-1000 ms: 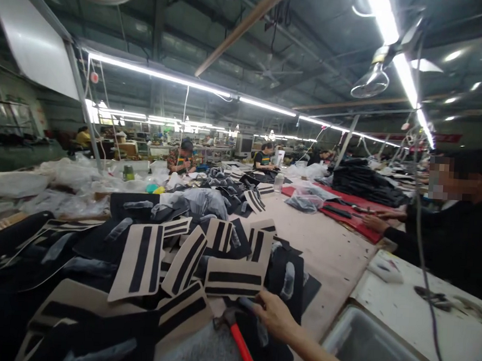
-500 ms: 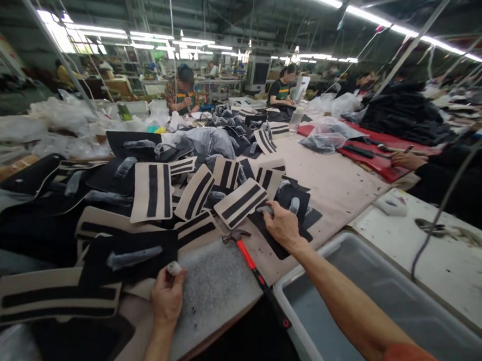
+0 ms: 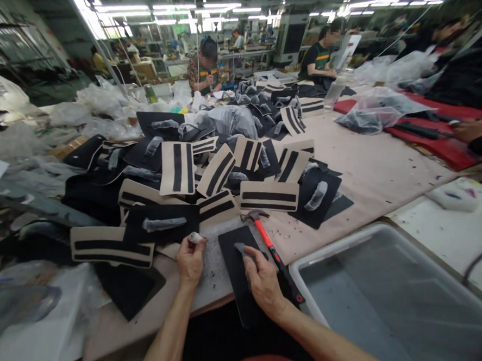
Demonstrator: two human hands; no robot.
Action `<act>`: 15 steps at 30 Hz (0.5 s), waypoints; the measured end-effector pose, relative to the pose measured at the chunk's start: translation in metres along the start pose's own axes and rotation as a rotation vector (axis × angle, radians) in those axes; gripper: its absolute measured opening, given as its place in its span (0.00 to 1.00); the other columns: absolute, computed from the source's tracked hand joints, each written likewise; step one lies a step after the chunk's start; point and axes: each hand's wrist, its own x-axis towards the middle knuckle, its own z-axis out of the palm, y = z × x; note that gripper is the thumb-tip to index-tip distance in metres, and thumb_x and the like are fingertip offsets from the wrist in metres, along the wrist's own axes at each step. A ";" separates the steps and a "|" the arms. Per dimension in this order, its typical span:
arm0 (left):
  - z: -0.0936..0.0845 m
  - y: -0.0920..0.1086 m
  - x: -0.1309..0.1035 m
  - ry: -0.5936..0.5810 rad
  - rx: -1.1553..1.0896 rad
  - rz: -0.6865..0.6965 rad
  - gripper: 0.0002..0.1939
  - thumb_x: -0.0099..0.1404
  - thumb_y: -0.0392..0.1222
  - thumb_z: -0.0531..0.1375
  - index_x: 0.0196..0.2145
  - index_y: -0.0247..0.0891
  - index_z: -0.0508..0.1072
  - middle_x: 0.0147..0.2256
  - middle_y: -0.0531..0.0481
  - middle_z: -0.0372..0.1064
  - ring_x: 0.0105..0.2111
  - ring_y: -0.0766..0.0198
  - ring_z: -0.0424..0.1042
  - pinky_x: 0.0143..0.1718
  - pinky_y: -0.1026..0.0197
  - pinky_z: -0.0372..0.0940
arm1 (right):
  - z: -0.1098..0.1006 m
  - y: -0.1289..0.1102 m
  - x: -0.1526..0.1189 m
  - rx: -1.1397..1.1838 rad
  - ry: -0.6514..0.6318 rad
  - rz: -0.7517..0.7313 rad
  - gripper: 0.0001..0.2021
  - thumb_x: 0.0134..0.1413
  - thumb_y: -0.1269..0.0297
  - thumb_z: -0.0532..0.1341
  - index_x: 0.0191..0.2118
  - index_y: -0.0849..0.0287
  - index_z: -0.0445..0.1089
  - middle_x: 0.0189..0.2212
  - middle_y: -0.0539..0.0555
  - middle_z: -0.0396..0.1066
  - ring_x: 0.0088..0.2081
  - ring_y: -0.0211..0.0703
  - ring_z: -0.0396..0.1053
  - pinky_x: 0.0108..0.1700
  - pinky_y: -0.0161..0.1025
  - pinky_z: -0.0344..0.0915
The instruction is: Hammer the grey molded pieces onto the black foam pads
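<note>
My right hand (image 3: 263, 282) is closed on the plastic-wrapped handle of a black panel (image 3: 233, 278). That panel lies slantwise over the grey speckled slab (image 3: 210, 287), its near end past the table edge. My left hand (image 3: 190, 262) pinches a small whitish, rounded piece (image 3: 195, 237), whose kind I cannot make out. A claw hammer (image 3: 265, 235) with a red and black handle rests just right of the panel, partly behind my right hand. Left of my left hand lies another black panel (image 3: 136, 216) with a wrapped handle, on top of a beige panel (image 3: 112, 252) with two black strips.
A heap of beige and black panels (image 3: 178, 168) spreads across the table (image 3: 372, 172). To my right stands a grey plastic tub (image 3: 385, 233). Plastic bags (image 3: 103, 98) crowd the left side. Co-workers (image 3: 205, 69) sit farther back; another person's hand (image 3: 470, 129) is at far right.
My right hand has drawn the black panel from the heap toward me, onto the slab. My left hand still pinches the whitish piece. The camera view has shifted.
</note>
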 end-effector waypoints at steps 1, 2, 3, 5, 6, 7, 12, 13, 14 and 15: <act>0.003 0.004 -0.001 -0.021 -0.018 0.006 0.19 0.58 0.52 0.65 0.40 0.34 0.73 0.36 0.44 0.78 0.37 0.58 0.78 0.42 0.58 0.71 | 0.007 0.004 -0.004 0.005 -0.031 0.004 0.22 0.65 0.53 0.50 0.55 0.62 0.66 0.24 0.49 0.64 0.25 0.38 0.60 0.28 0.36 0.58; 0.007 0.008 -0.003 -0.047 -0.031 0.014 0.19 0.58 0.52 0.65 0.41 0.35 0.73 0.37 0.44 0.78 0.38 0.58 0.78 0.43 0.58 0.71 | 0.012 0.006 -0.006 0.020 -0.058 0.011 0.22 0.65 0.54 0.50 0.56 0.62 0.66 0.23 0.48 0.63 0.24 0.38 0.59 0.28 0.35 0.58; 0.012 0.012 -0.003 -0.078 -0.046 0.021 0.18 0.59 0.51 0.65 0.42 0.36 0.73 0.38 0.45 0.78 0.39 0.58 0.78 0.44 0.58 0.71 | 0.015 0.008 -0.007 0.044 -0.080 0.022 0.22 0.65 0.54 0.50 0.56 0.62 0.65 0.23 0.48 0.62 0.24 0.37 0.59 0.28 0.35 0.58; 0.026 0.017 -0.003 -0.151 -0.095 0.023 0.18 0.60 0.49 0.64 0.45 0.38 0.72 0.39 0.45 0.78 0.40 0.58 0.78 0.46 0.57 0.71 | 0.019 0.010 -0.007 0.092 -0.116 0.046 0.23 0.65 0.54 0.50 0.58 0.62 0.63 0.23 0.47 0.61 0.24 0.37 0.58 0.28 0.35 0.57; 0.034 0.018 -0.003 -0.187 -0.130 0.016 0.18 0.60 0.48 0.64 0.46 0.39 0.72 0.40 0.46 0.79 0.40 0.58 0.78 0.46 0.57 0.71 | 0.019 0.010 -0.007 0.104 -0.125 0.054 0.23 0.65 0.54 0.50 0.59 0.63 0.62 0.23 0.47 0.61 0.24 0.37 0.59 0.28 0.35 0.58; 0.042 0.017 -0.001 -0.220 -0.162 0.004 0.19 0.60 0.48 0.64 0.47 0.40 0.71 0.40 0.46 0.79 0.41 0.59 0.78 0.46 0.57 0.71 | 0.018 0.010 -0.007 0.106 -0.134 0.060 0.23 0.65 0.54 0.50 0.59 0.63 0.62 0.23 0.47 0.62 0.24 0.37 0.59 0.29 0.35 0.58; 0.072 0.004 0.007 -0.335 -0.209 -0.034 0.17 0.59 0.48 0.64 0.43 0.37 0.71 0.40 0.43 0.79 0.41 0.57 0.79 0.46 0.56 0.72 | 0.003 0.005 -0.002 0.008 -0.206 0.020 0.24 0.65 0.54 0.50 0.61 0.60 0.61 0.30 0.51 0.68 0.31 0.40 0.66 0.37 0.38 0.64; 0.074 0.001 0.008 -0.353 -0.194 -0.030 0.17 0.59 0.48 0.64 0.43 0.36 0.71 0.40 0.43 0.79 0.41 0.57 0.79 0.46 0.56 0.72 | -0.003 0.004 0.001 -0.026 -0.182 -0.016 0.24 0.65 0.54 0.50 0.62 0.59 0.60 0.34 0.52 0.70 0.35 0.41 0.67 0.41 0.39 0.65; 0.075 -0.001 0.008 -0.367 -0.175 -0.025 0.17 0.59 0.48 0.64 0.42 0.36 0.71 0.39 0.43 0.79 0.41 0.57 0.79 0.45 0.56 0.72 | -0.011 0.003 0.004 -0.067 -0.132 -0.056 0.25 0.65 0.55 0.51 0.63 0.59 0.59 0.38 0.54 0.70 0.38 0.42 0.68 0.44 0.40 0.65; 0.075 -0.002 0.009 -0.376 -0.155 -0.022 0.17 0.60 0.48 0.64 0.42 0.36 0.71 0.39 0.43 0.79 0.41 0.58 0.79 0.45 0.57 0.71 | -0.021 0.003 0.009 -0.120 -0.060 -0.092 0.25 0.65 0.55 0.51 0.63 0.58 0.59 0.41 0.55 0.70 0.41 0.43 0.68 0.47 0.41 0.65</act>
